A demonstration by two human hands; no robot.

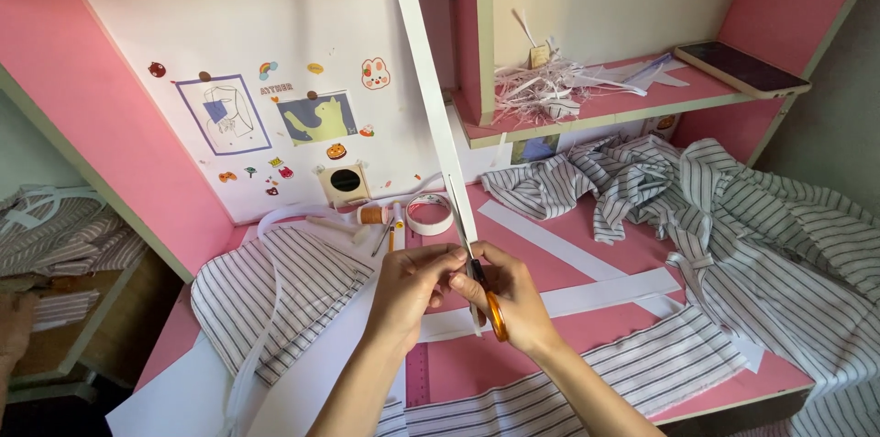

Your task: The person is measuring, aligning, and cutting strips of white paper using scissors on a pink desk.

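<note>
My right hand (513,299) grips orange-handled scissors (483,295), blades pointing up and away over the pink desk. My left hand (412,286) pinches a long white strip (431,98) right beside the blades. The strip runs from my fingers steeply up past the shelf divider to the top of the view. Both hands meet at the desk's middle, over another white strip (587,295) lying flat.
Striped fabric pieces lie at left (266,295), front (632,373) and heaped at right (733,208). A tape roll (429,213), thread spool (371,214) and small wooden box (345,184) sit by the stickered white back panel. Paper shreds (545,88) and a phone (742,68) rest on the shelf.
</note>
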